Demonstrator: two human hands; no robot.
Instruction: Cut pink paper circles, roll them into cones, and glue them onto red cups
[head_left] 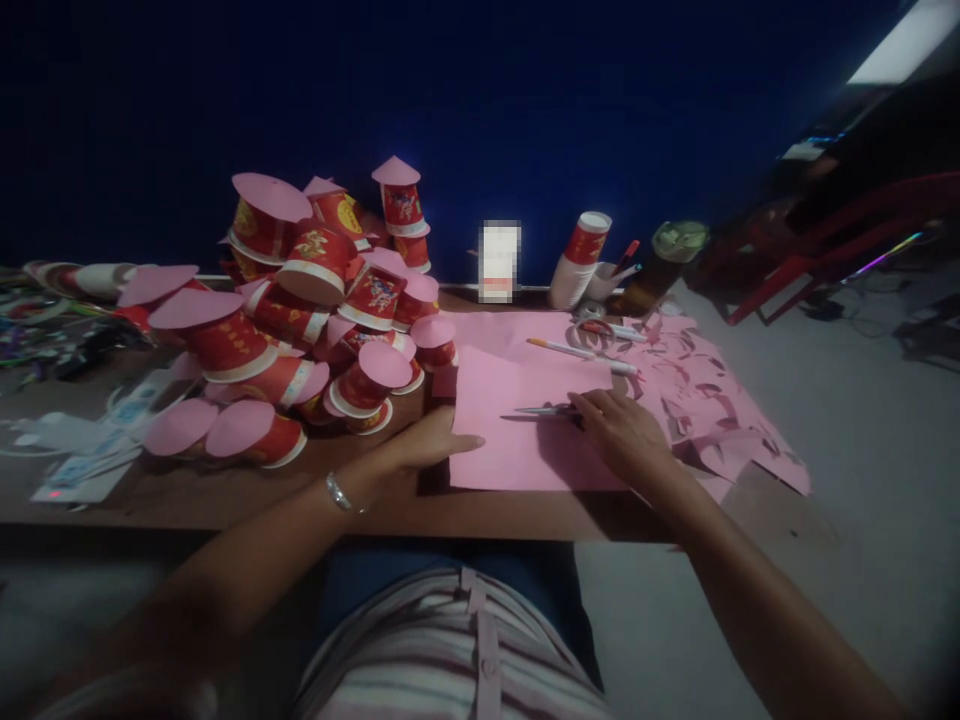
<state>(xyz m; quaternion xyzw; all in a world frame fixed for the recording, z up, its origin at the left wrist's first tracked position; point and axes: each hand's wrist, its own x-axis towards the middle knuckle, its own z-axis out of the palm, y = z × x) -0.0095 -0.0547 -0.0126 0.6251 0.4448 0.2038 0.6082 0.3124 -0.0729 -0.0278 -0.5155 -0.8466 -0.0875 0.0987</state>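
Observation:
A pink paper sheet [495,455] lies near the table's front edge. My left hand [431,440] is at its left edge, thumb pressed on top; the other fingers are mostly hidden, seemingly tucked under the edge. Over the sheet's right half, my right hand [622,425] is closed around a slim pointed metal tool [541,411]. Its tip points left across the paper and the rest is hidden under my fingers, so I cannot tell whether it is scissors or a compass. Behind it lie a brush-like stick [559,347] and a white pen [619,368].
Left of the sheet, red paper cups [311,262] with pink cone tops are piled up. A power strip [112,440] with cables lies farther left. Cut pink scraps [720,400] cover the right side. Stacked cups [581,260] and a jar [664,265] stand at the back.

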